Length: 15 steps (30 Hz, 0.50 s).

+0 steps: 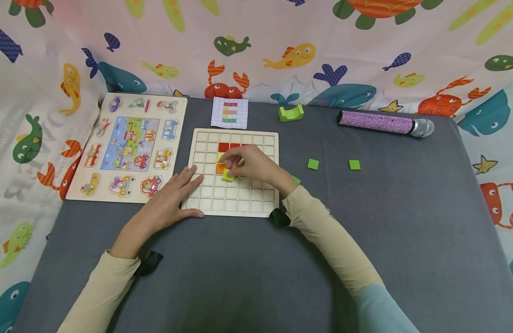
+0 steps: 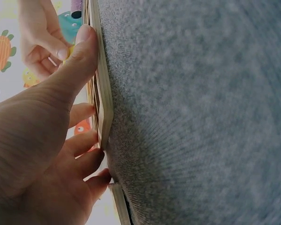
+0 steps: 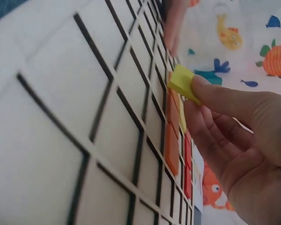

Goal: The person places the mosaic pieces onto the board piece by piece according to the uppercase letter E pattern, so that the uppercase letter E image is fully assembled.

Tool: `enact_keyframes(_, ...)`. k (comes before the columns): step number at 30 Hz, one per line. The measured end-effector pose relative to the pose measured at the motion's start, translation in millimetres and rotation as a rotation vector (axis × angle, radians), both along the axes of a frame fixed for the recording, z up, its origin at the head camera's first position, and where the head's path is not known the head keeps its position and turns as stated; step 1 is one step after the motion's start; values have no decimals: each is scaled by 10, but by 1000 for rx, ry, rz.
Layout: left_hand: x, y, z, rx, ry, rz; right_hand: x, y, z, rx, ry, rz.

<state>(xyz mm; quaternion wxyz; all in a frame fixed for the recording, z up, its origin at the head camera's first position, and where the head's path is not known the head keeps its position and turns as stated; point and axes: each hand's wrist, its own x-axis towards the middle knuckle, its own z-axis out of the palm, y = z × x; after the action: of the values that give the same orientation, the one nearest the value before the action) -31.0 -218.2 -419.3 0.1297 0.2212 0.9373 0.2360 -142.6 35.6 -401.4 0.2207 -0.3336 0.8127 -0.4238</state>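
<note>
Yellow tile (image 3: 181,81), pinched by right hand (image 1: 257,164)

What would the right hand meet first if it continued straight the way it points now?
The right hand would probably meet the grid board near the orange tiles, its pinched yellow tile leading; depth is unclear.

Two hands (image 1: 165,198), one gridded board (image 1: 237,206), three green tiles (image 1: 313,164), one microphone (image 1: 375,122)

Smooth wooden grid board (image 1: 229,206), seemingly matt
</note>
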Motion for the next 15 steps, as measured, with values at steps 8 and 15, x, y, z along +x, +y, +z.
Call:
enact_keyframes(8, 2, 0, -11, 5, 1, 1, 66, -149, -53, -16, 27, -3)
enact_keyframes(15, 0, 6, -12, 10, 6, 4, 107, -204, -39, 24, 29, 0)
